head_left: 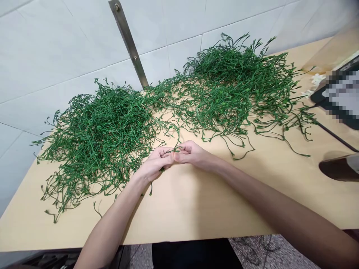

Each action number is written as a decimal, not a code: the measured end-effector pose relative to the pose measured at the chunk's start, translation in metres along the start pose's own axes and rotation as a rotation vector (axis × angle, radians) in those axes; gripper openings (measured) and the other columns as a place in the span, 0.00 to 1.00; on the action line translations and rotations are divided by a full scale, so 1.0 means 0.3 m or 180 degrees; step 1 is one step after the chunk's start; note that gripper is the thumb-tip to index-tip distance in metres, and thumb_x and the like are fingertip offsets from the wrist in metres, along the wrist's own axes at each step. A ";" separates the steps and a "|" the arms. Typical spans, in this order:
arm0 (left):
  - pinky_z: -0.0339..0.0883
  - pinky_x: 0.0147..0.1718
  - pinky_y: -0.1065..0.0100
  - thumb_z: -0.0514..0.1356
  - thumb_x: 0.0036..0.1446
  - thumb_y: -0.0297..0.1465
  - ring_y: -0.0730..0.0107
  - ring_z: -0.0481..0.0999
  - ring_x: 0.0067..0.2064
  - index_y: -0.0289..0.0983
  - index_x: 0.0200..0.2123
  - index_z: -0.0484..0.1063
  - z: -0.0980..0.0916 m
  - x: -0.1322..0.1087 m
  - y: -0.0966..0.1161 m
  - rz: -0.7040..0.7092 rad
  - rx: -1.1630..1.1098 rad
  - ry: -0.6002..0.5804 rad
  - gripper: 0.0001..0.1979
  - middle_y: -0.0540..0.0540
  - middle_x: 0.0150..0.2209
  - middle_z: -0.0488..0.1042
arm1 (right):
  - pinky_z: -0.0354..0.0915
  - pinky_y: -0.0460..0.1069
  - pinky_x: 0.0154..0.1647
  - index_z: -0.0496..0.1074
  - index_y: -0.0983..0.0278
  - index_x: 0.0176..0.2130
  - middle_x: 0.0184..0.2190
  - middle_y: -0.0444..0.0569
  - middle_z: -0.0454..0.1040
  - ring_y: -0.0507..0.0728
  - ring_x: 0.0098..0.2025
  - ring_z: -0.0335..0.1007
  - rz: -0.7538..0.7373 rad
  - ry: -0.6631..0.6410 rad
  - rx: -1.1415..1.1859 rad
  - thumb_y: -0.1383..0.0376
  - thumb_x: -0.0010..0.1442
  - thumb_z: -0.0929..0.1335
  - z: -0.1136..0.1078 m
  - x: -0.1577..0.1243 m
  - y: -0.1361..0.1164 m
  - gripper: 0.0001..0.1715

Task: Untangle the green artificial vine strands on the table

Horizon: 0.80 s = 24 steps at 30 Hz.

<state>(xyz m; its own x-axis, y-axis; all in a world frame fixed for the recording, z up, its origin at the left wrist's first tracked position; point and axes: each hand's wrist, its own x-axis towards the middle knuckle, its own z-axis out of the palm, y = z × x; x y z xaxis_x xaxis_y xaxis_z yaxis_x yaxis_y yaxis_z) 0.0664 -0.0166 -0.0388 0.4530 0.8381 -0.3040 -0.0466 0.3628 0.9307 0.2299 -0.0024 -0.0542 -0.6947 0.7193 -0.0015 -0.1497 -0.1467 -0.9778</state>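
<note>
My left hand (155, 163) and my right hand (195, 154) meet above the front middle of the table. Fingertips touching, both pinch a thin green artificial plant stem (178, 139), which rises from between them toward the pile behind. Part of the stem is hidden by my fingers. Below my left hand a small green tip (150, 189) pokes out. Close by on the left spreads a tangled heap of green stems (103, 127) with small branched ends. A second green heap (238, 78) lies at the back right, joined to the first by loose stems.
A pale wooden tabletop (174, 213) runs back to a white tiled wall (70, 45). A metal strip (129, 41) is angled against the wall. At right are a blurred-out device (342, 99), small white flowers (318, 79), a black cable (335, 137) and a dark brown object (335, 169).
</note>
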 end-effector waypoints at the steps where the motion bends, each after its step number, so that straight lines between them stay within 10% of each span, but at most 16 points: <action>1: 0.38 0.21 0.71 0.73 0.35 0.43 0.84 0.45 0.19 0.36 0.16 0.56 0.002 -0.001 0.002 -0.0010 -0.0055 0.0032 0.28 0.59 0.16 0.48 | 0.39 0.46 0.22 0.54 0.62 0.19 0.18 0.35 0.44 0.45 0.21 0.39 -0.0023 0.0051 0.0002 0.39 0.45 0.72 0.003 0.001 0.004 0.36; 24: 0.45 0.18 0.77 0.74 0.35 0.41 0.85 0.46 0.20 0.36 0.16 0.45 0.010 -0.030 0.083 0.1067 -0.0271 0.1307 0.36 0.58 0.16 0.46 | 0.45 0.45 0.21 0.49 0.61 0.18 0.16 0.35 0.47 0.45 0.19 0.44 -0.0367 0.1481 -0.0093 0.48 0.41 0.78 -0.003 0.007 0.028 0.38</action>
<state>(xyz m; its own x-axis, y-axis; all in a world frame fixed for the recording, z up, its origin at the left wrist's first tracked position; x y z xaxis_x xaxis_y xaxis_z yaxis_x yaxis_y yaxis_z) 0.0639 -0.0163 -0.0124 0.0162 0.9979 -0.0632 -0.2086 0.0652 0.9758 0.2278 -0.0016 -0.0626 -0.2852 0.9583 0.0202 -0.1828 -0.0336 -0.9826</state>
